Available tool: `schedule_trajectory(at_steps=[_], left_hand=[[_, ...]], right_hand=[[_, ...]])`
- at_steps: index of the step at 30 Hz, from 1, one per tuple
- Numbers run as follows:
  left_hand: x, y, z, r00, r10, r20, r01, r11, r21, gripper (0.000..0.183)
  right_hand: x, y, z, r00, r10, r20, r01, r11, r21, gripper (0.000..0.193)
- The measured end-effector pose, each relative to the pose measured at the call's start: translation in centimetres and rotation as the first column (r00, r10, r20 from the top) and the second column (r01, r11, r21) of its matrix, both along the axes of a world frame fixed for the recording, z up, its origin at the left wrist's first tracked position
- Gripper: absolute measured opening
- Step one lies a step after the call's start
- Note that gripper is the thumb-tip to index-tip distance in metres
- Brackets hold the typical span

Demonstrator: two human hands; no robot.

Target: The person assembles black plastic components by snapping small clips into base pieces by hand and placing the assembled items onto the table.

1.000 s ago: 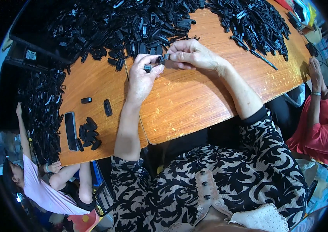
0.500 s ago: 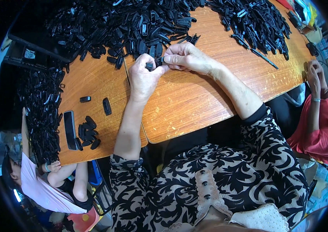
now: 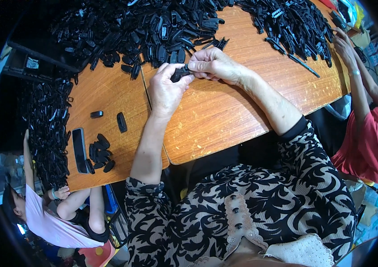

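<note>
My left hand (image 3: 166,89) and my right hand (image 3: 213,65) meet over the wooden table (image 3: 224,115), both pinching one small black plastic part (image 3: 180,73) between their fingertips. Just beyond the hands lies a big heap of black plastic parts (image 3: 140,31). Only a bit of the held part shows between the fingers.
A second heap of black parts (image 3: 296,22) lies far right, where another person's hands (image 3: 345,44) reach in. A long black bar (image 3: 79,150) and a small stack of finished pieces (image 3: 101,152) sit at the left. A person in pink (image 3: 46,218) stands lower left.
My hands have stayed together on the part, shifting slightly away from me toward the heap. The person at lower left raised an arm along the table's left edge.
</note>
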State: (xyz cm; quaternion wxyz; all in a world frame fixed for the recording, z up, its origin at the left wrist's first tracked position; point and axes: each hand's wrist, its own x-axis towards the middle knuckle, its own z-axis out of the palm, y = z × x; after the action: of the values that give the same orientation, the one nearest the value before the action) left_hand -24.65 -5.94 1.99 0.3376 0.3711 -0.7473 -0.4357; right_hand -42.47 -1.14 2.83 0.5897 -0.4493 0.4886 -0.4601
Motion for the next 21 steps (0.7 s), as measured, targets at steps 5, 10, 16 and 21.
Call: schedule_trajectory(at_steps=[5, 10, 16, 21], left_hand=[[0.4, -0.7, -0.7, 0.999, -0.016, 0.047, 0.019, 0.998, -0.052, 0.025], [0.6, -0.8, -0.6, 0.994, -0.092, 0.057, 0.101, 0.978, -0.185, 0.022], [0.5, -1.1, -0.6, 0.99, -0.122, 0.072, 0.14, 0.921, -0.362, 0.024], [1.7, -1.5, 0.6, 0.941, -0.187, -0.283, 0.239, 0.958, 0.161, 0.027]], right_hand=[[0.0, 0.0, 0.1, 0.996, 0.013, -0.085, -0.019, 0.998, -0.066, 0.019], [-0.3, 0.1, 1.0, 0.979, 0.068, -0.191, -0.06, 0.997, 0.046, 0.019], [0.7, 0.1, 0.2, 0.94, -0.117, -0.32, 0.098, 0.992, -0.075, 0.025], [0.3, 0.4, 0.6, 0.971, -0.027, -0.237, 0.023, 1.0, -0.017, 0.04]])
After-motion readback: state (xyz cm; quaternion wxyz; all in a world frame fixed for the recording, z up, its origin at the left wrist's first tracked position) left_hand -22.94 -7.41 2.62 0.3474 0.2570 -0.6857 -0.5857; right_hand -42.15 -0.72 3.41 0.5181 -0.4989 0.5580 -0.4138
